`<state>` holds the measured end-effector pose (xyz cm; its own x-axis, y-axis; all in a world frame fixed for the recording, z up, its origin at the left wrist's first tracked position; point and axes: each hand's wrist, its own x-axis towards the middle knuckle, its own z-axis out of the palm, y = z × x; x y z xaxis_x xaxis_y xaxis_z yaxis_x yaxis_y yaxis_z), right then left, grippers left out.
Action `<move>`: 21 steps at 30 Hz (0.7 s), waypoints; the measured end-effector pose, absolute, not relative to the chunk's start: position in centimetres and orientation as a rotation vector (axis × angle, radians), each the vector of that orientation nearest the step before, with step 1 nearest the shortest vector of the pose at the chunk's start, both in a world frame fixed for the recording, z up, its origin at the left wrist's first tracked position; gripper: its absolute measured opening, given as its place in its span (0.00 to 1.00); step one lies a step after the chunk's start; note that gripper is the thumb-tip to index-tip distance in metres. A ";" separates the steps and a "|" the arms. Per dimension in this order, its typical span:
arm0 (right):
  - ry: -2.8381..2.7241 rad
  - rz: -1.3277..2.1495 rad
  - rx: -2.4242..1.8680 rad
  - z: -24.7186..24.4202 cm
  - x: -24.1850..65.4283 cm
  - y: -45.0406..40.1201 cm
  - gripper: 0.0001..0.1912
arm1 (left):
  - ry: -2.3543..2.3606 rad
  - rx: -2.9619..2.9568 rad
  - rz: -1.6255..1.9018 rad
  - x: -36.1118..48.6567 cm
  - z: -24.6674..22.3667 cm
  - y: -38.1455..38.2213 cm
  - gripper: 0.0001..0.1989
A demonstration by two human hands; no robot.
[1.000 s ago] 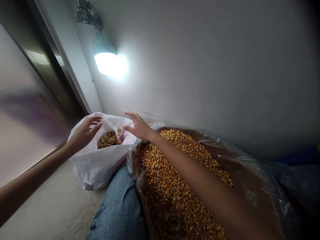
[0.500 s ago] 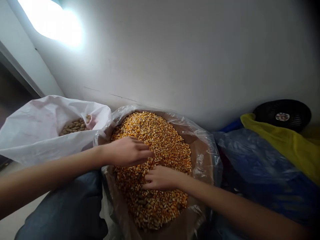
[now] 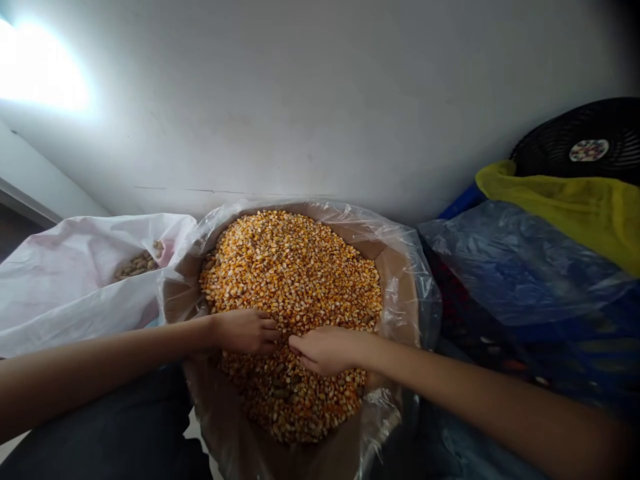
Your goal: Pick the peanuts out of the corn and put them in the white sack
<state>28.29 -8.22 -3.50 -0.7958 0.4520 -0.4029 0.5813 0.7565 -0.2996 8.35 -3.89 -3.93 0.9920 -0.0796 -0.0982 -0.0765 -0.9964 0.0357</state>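
Observation:
A heap of dried corn kernels [image 3: 295, 267] fills a cardboard box [image 3: 400, 280] lined with a clear plastic bag [image 3: 427, 293]. My left hand [image 3: 247, 331] rests on the corn near the middle, its fingers curled down. Just right of it, my right hand [image 3: 327, 349] is closed, thumb and fingers pressed together over the kernels. The two hands are close but apart. What either one holds, if anything, is hidden. A few darker lumps [image 3: 283, 390], too dim to name, lie among the kernels below the hands.
On the left, a white sack [image 3: 60, 267] holds what look like unshelled peanuts [image 3: 137, 265]. To the right are a plastic sheet [image 3: 525, 253], a yellow mesh cloth [image 3: 575, 200] and a black fan grille [image 3: 550, 143]. A pale wall [image 3: 310, 100] rises behind the box.
My left hand has moved down and back across the corn, from above the right hand to beside it. My right hand's fingers have closed together. The camera view has shifted.

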 end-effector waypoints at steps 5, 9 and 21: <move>2.751 -0.377 0.523 -5.9 27.0 -10.0 0.09 | 0.021 3.056 -0.227 8.8 -4.2 -3.8 0.08; 2.774 -0.279 0.395 -7.3 25.9 -10.5 0.10 | 0.193 2.945 -0.253 8.9 -3.3 -4.0 0.10; 2.757 -0.320 0.419 -7.8 25.8 -9.9 0.09 | 0.374 2.668 -0.463 10.1 -3.9 -6.1 0.07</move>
<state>25.82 -9.94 -7.78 -0.9012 0.2478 -0.3556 0.3226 0.9314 -0.1688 10.10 -6.14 -3.87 0.9091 0.1887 -0.3713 0.3232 -0.8819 0.3431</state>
